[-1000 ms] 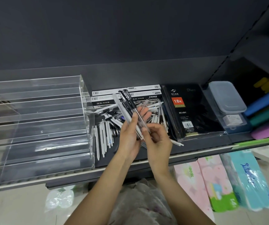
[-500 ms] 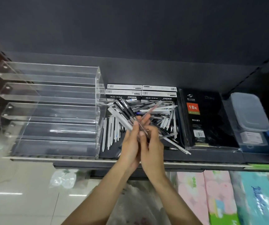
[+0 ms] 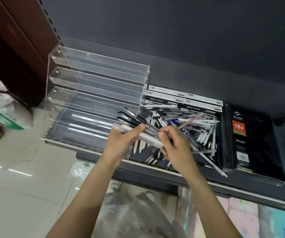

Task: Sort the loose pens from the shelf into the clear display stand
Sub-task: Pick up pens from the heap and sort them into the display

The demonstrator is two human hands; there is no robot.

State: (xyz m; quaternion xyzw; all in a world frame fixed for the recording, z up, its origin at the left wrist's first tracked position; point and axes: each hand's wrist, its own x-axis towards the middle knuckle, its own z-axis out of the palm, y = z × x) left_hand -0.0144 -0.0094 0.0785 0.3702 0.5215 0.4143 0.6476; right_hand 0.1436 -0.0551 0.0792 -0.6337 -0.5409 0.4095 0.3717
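A bundle of black-capped and white pens (image 3: pixel 135 127) is gripped in the left hand (image 3: pixel 121 143), its lower ends hidden by the right hand (image 3: pixel 174 145), which pinches them. Beyond, the clear tiered acrylic display stand (image 3: pixel 93 93) and a heap of loose pens (image 3: pixel 189 127) are seen on the dark shelf (image 3: pixel 207 184); "18K DIARY" is read on a black notebook (image 3: pixel 248 140).

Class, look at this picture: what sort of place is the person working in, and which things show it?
Probably a stationery shop aisle: a dark metal retail shelf holds a clear acrylic tiered display stand, barcoded pen boxes and a wrapped black diary with a price-style label.
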